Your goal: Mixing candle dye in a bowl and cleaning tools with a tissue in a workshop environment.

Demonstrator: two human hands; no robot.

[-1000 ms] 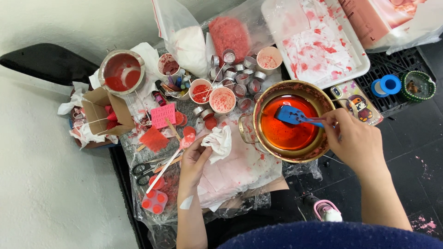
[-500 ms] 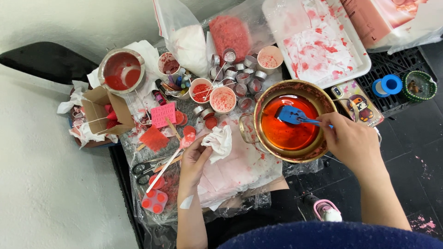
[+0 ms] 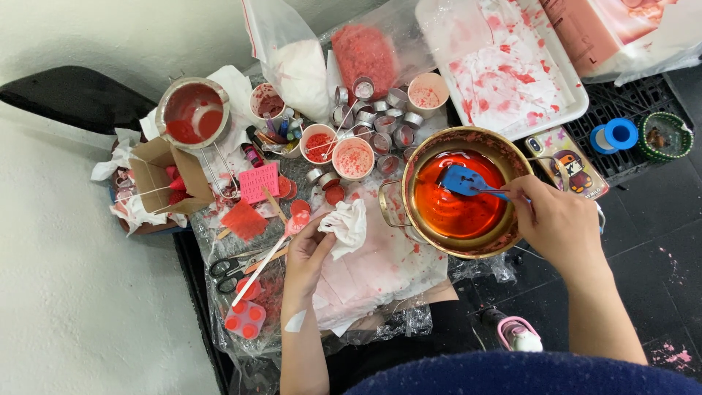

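The left hand is closed around a crumpled white tissue, kept ready near the pot on the bench. The right hand grips a blue spatula, its blade dipped in the red liquid for mixing.

Spatula in right hand: blue. Liquid under it: orange-red, in a gold pot. Tissue in left hand: white, pink-stained. Left of that hand: red square, pink dotted card, black-handled scissors. Beyond right hand: white tray with red splatter, blue tape roll, green dish.
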